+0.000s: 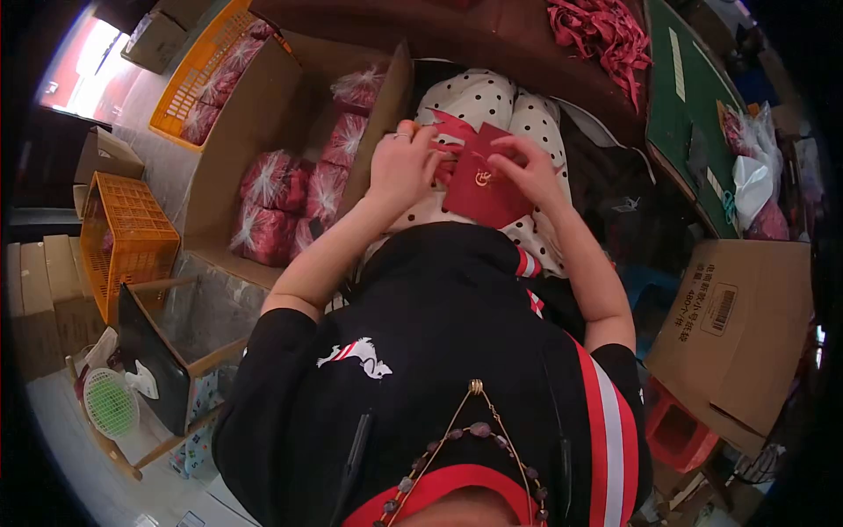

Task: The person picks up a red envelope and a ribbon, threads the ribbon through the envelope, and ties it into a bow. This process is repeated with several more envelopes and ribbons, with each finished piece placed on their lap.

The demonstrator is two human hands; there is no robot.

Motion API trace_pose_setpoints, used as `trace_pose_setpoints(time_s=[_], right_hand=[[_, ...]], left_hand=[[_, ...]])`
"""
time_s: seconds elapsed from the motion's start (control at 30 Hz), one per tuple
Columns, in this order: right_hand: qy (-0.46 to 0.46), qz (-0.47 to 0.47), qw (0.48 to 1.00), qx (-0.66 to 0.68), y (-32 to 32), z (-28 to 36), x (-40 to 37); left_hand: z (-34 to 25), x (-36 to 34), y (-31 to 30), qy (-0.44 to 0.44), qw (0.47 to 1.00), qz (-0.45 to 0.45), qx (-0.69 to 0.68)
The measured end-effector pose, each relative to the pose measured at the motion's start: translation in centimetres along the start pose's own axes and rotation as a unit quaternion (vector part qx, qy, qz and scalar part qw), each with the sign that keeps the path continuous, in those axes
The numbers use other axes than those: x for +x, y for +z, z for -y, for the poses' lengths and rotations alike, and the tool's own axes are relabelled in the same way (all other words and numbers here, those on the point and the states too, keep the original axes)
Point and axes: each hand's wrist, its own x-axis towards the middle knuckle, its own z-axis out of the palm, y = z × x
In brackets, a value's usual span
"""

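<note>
A flat red paper bag (496,198) with a gold emblem rests over my lap, tilted slightly. At its left side my left hand (406,167), with a ring on one finger, is closed with curled fingers; strips of red ribbon (446,156) show by its fingertips. My right hand (525,171) is closed in a pinch at the bag's upper right part, thumb and forefinger over its front. Beneath the bag is white polka-dot cloth (474,92) covering my legs.
An open cardboard box (211,189) at left holds clear-wrapped red bundles (268,233). Orange crates (132,237) stand beyond it. Loose red ribbons (606,44) are heaped at the upper right, near a green board (689,97). A cardboard carton (746,334) stands at right.
</note>
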Motion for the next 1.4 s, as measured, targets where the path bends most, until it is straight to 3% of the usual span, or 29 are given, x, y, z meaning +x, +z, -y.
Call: trace_pose_setpoints(time_s=[0.03,0.13,0.2,0.27,0.37,0.43,0.5,0.63,0.7,0.73,0.8,0.87,0.97,1.03,1.33,1.4], right_hand=[[-0.072,-0.038,0.997,-0.02,-1.4,0.7,0.3],[-0.011,-0.157,0.979,-0.129,-7.0,1.3,0.7],[0.067,-0.158,0.943,-0.284,-9.8,1.6,-0.1],[0.186,-0.066,0.911,-0.362,-11.2,1.4,-1.1],[0.255,-0.043,0.938,-0.229,-10.4,-3.5,-1.6],[0.283,-0.041,0.933,-0.221,-9.8,-4.6,-0.7],[0.306,-0.068,0.93,-0.193,-9.2,-5.6,-0.1],[0.23,-0.051,0.948,-0.212,-9.0,-7.0,-0.3],[0.089,-0.166,0.98,-0.069,-8.4,-6.8,-0.5],[0.031,-0.185,0.978,-0.093,-8.6,-6.1,-0.5],[0.068,-0.234,0.97,-0.005,-8.4,-3.4,-0.6],[0.075,-0.222,0.971,0.049,-8.5,-2.3,-0.4],[0.048,-0.131,0.943,0.304,-7.6,-0.4,-0.3],[0.045,-0.09,0.933,0.346,-6.1,1.3,-0.4],[0.034,-0.008,0.93,0.367,-1.9,4.6,-0.9],[-0.009,-0.004,0.97,0.244,-1.5,5.4,-0.8]], left_hand=[[-1.3,-0.3,-0.2,0.012,0.999,0.035,-0.022],[-3.0,-1.6,0.9,-0.006,0.989,0.146,0.0],[-3.3,-1.9,1.8,-0.017,0.986,0.165,0.026],[-3.4,-2.1,2.2,-0.023,0.978,0.195,0.067],[-3.8,-1.8,2.0,-0.033,0.971,0.224,0.08],[-3.6,-1.9,2.4,-0.034,0.968,0.232,0.085],[-3.3,-2.4,2.9,-0.016,0.981,0.176,0.077],[-2.8,-2.3,3.2,-0.042,0.978,0.193,0.062],[-1.8,-2.0,3.7,-0.049,0.976,0.212,-0.01],[-1.6,-1.6,3.6,-0.07,0.97,0.223,-0.06],[-1.1,-1.5,3.7,-0.083,0.968,0.215,-0.103],[-1.0,-1.5,3.6,-0.093,0.962,0.208,-0.148],[-1.3,-1.4,3.4,-0.116,0.958,0.203,-0.166],[-1.3,-1.3,3.4,-0.135,0.953,0.203,-0.182],[-1.0,-1.2,4.2,-0.201,0.923,0.198,-0.261],[-0.9,-1.4,4.7,-0.202,0.924,0.181,-0.268]])
